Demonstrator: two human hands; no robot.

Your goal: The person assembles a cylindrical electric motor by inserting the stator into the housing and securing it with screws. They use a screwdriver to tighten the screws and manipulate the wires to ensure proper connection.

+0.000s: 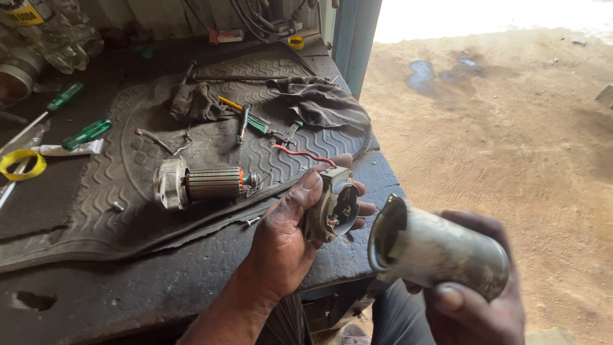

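Note:
My left hand [287, 233] grips a small round motor end plate [335, 204] with a red wire [305, 154] curling out of its top. My right hand [476, 300] holds a hollow cylindrical metal housing [434, 249], its open mouth turned toward the end plate, a short gap between the two parts. On the ribbed rubber mat [128, 211] to the left lies a motor armature [204, 183] with copper windings and a pale metal end cap, on its side.
Dark rags [319, 102], pliers [243, 124] and green-handled screwdrivers [86, 134] lie on the mat and bench. A yellow tape roll [22, 163] sits at far left, plastic bottles [60, 38] at the back. Loose screws [252, 221] rest near the mat edge. Sandy ground [511, 140] lies right of the bench.

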